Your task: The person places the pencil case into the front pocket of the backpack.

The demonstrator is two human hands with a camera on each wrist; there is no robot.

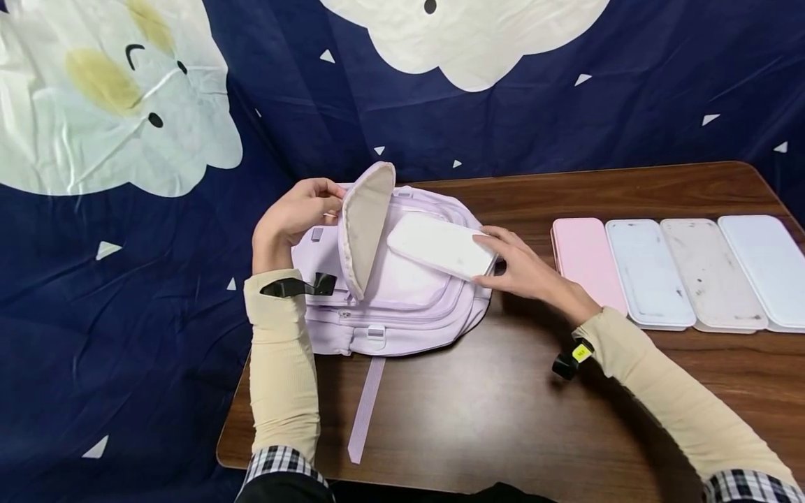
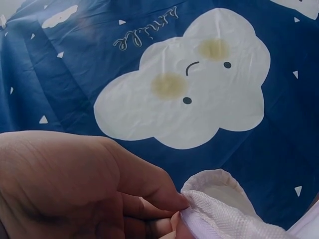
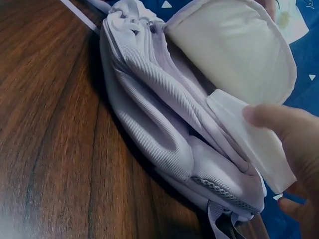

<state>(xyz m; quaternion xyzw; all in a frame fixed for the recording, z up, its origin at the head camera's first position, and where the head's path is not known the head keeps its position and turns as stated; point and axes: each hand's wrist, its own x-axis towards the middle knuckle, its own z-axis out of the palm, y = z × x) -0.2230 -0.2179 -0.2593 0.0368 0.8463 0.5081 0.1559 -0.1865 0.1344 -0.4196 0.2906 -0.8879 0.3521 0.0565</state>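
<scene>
On the tabletop [image 1: 440,412], toward ten o'clock, lies a lavender backpack [image 1: 409,297], its flap [image 1: 367,227] raised. At the flap's three o'clock, the white case [image 1: 440,246] is grasped by the fingers [image 1: 490,242] of the right hand [image 1: 522,267]. The left hand [image 1: 295,216] pinches the flap; a slip could drop it across the case.

The near tabletop [image 1: 478,405] leaves passing room; left of the white case [image 1: 440,244], the raised flap [image 1: 367,227] obstructs.

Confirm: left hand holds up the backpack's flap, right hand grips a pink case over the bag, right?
Not quite: the case in the right hand is white, as the head view shows. The left hand does hold up the flap.
</scene>
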